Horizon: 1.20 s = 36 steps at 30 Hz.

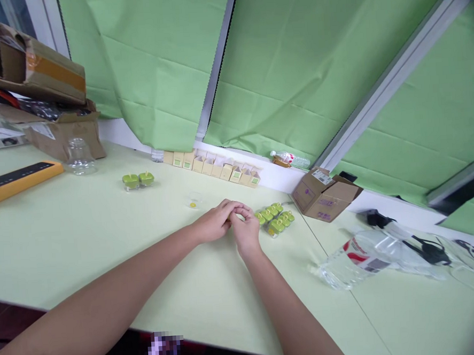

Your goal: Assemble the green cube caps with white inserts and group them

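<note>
My left hand (pixel 219 220) and my right hand (pixel 246 231) meet over the table, fingers curled together. Whatever lies between the fingertips is hidden. Just right of my right hand stands a cluster of small clear containers with green lids (pixel 277 226), each topped by a pale loop. A small clear container (pixel 195 200) with a yellow spot inside rests beyond my left hand, apart from it. Farther left sits a pair of the same green-lidded containers (pixel 138 179).
Small cardboard boxes (pixel 220 169) line the table's back edge. A brown carton (pixel 324 194) and a large plastic bottle (pixel 358 258) lie to the right. On the left are stacked cartons (pixel 60 136), a clear jar (pixel 80 157) and an orange-edged device (pixel 24 180). Green curtains hang behind.
</note>
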Each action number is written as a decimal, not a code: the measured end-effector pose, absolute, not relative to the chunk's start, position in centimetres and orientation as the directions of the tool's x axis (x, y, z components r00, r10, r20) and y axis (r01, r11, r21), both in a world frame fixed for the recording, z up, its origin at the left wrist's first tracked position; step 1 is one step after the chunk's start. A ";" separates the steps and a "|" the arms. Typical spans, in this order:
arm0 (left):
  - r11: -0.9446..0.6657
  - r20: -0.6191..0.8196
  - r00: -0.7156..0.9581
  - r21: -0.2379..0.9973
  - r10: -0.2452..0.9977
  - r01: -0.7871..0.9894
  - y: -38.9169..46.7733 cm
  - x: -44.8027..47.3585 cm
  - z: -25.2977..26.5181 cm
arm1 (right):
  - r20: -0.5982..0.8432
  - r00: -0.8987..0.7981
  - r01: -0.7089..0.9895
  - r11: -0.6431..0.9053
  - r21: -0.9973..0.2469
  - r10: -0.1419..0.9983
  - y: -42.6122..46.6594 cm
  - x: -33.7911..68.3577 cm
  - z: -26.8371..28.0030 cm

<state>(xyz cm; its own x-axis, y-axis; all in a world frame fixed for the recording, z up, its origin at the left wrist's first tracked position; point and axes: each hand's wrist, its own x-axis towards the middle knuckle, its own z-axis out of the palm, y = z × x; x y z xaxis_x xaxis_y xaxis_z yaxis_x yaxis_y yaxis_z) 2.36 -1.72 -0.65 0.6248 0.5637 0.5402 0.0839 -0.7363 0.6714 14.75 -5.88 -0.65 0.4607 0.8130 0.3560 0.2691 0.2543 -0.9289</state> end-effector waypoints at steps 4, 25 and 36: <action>-0.751 0.539 0.628 0.650 0.561 0.112 -1.7 2.1 -0.3 | 0.393 0.454 0.307 0.274 -0.911 0.799 -6.0 14.5 -0.3; -0.666 0.532 0.420 0.682 0.735 0.302 1.5 0.2 -1.9 | 0.220 0.457 -0.106 0.299 -0.948 0.862 -5.9 14.6 0.0; -0.656 0.526 0.416 0.698 0.742 0.287 1.7 0.0 -2.2 | 0.198 0.429 -0.076 0.253 -0.964 0.882 -5.6 15.1 -0.5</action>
